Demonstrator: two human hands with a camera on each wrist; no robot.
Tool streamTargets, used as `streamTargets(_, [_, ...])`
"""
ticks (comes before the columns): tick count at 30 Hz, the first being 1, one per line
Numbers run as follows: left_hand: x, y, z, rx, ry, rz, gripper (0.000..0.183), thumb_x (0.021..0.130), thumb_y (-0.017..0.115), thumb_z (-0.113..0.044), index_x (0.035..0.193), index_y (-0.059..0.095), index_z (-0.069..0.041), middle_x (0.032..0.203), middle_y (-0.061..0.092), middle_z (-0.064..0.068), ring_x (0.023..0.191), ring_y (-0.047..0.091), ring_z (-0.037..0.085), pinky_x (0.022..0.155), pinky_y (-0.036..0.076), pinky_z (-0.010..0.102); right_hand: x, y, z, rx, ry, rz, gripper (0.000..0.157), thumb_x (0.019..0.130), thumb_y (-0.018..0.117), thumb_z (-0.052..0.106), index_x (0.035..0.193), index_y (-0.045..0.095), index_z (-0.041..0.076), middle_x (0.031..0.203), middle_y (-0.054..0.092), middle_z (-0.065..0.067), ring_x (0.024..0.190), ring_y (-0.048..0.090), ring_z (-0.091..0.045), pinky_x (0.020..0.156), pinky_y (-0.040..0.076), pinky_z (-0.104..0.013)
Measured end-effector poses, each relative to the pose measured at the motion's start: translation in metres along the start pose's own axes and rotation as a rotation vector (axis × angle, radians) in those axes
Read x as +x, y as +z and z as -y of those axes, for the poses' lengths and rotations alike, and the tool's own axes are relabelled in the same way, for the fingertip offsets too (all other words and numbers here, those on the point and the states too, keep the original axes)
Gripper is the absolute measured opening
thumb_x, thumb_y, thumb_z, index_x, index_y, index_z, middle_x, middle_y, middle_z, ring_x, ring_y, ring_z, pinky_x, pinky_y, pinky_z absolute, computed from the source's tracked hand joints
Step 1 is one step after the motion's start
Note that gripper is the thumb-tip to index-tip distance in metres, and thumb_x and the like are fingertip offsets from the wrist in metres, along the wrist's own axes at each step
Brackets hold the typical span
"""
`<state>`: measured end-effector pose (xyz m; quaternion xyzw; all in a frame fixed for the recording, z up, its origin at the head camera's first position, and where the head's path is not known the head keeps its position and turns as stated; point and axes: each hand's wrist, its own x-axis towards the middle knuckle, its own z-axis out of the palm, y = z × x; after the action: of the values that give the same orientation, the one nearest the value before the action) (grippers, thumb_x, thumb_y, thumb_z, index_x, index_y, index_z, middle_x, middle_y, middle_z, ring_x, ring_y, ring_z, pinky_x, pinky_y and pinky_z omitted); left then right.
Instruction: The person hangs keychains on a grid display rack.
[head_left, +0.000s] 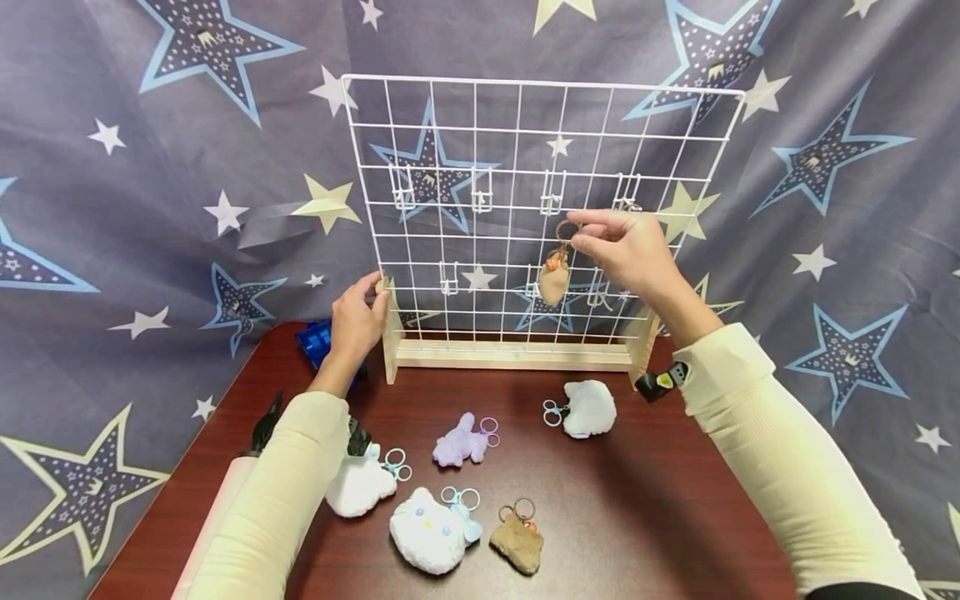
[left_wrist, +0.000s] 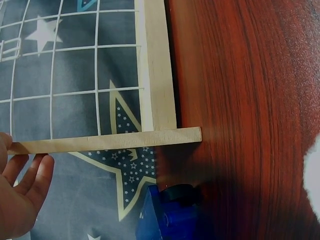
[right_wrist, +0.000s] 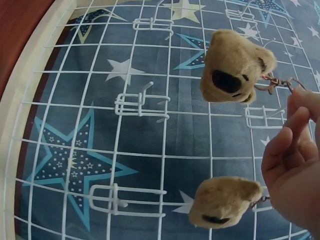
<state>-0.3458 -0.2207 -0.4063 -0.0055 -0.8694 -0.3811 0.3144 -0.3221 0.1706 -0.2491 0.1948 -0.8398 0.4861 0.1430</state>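
Observation:
In the head view my right hand (head_left: 633, 250) pinches the metal ring of a brown plush keychain (head_left: 555, 282), which dangles before a white wire grid rack (head_left: 497, 237). The right wrist view shows this plush (right_wrist: 232, 67) with a dark nose, its chain running to my fingertips. A second brown plush keychain (right_wrist: 222, 202) hangs close to that hand; in the head view the hand hides its body. My left hand (head_left: 358, 321) grips the wooden side post (head_left: 390, 333) of the rack, thumb and fingers on either side. Several white hooks (head_left: 551, 200) sit on the grid in two rows.
On the red-brown table lie a purple plush keychain (head_left: 460, 442), white plush keychains (head_left: 427, 533) including one at the right (head_left: 590, 408), and another brown plush keychain (head_left: 517, 543). A blue object (head_left: 315, 340) stands behind my left hand. A star-patterned cloth (head_left: 247, 167) hangs behind the rack.

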Motion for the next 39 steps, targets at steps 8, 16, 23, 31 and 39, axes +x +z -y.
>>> streamTargets(8, [0.000, -0.001, -0.001, -0.006, -0.002, -0.004, 0.037, 0.096, 0.069, -0.017, 0.132, 0.068, -0.010, 0.111, 0.075, 0.020, 0.102, 0.072, 0.039, 0.096, 0.054, 0.052, 0.017, 0.005, 0.014, 0.098, 0.085, -0.069, 0.032, 0.091, 0.077, 0.014, 0.123, 0.075, 0.015, 0.077, 0.071, 0.015, 0.050, 0.049, -0.003, 0.036, 0.033, -0.020])
streamTargets(16, [0.000, 0.001, 0.000, 0.008, -0.003, 0.009, 0.037, 0.097, 0.068, -0.018, 0.133, 0.067, -0.011, 0.114, 0.074, 0.020, 0.104, 0.072, 0.038, 0.097, 0.054, 0.052, 0.027, 0.010, 0.009, 0.090, 0.119, -0.116, 0.033, 0.090, 0.077, 0.013, 0.123, 0.075, 0.016, 0.075, 0.071, 0.014, 0.050, 0.049, -0.003, 0.041, 0.036, -0.018])
streamTargets(23, [0.000, 0.000, 0.000, 0.007, 0.005, 0.001, 0.037, 0.097, 0.068, -0.018, 0.134, 0.067, -0.010, 0.113, 0.075, 0.021, 0.103, 0.072, 0.038, 0.097, 0.054, 0.052, 0.028, 0.015, 0.009, 0.043, 0.122, -0.124, 0.032, 0.091, 0.076, 0.015, 0.123, 0.075, 0.015, 0.076, 0.072, 0.015, 0.053, 0.055, -0.004, 0.041, 0.039, -0.017])
streamTargets(31, [0.001, -0.001, 0.000, 0.007, 0.000, -0.002, 0.037, 0.097, 0.067, -0.018, 0.133, 0.067, -0.010, 0.112, 0.075, 0.021, 0.104, 0.072, 0.039, 0.097, 0.053, 0.052, 0.025, 0.016, 0.005, 0.000, 0.100, -0.139, 0.031, 0.094, 0.074, 0.018, 0.125, 0.073, 0.012, 0.086, 0.077, 0.010, 0.057, 0.062, -0.008, 0.044, 0.037, -0.017])
streamTargets(39, [0.001, 0.000, -0.001, 0.006, -0.001, -0.003, 0.037, 0.096, 0.068, -0.016, 0.133, 0.068, -0.010, 0.112, 0.075, 0.021, 0.103, 0.072, 0.039, 0.096, 0.054, 0.052, 0.010, 0.018, 0.004, -0.086, 0.007, -0.123, 0.030, 0.094, 0.072, 0.014, 0.124, 0.073, 0.011, 0.099, 0.079, -0.008, 0.064, 0.067, -0.015, 0.049, 0.042, -0.017])
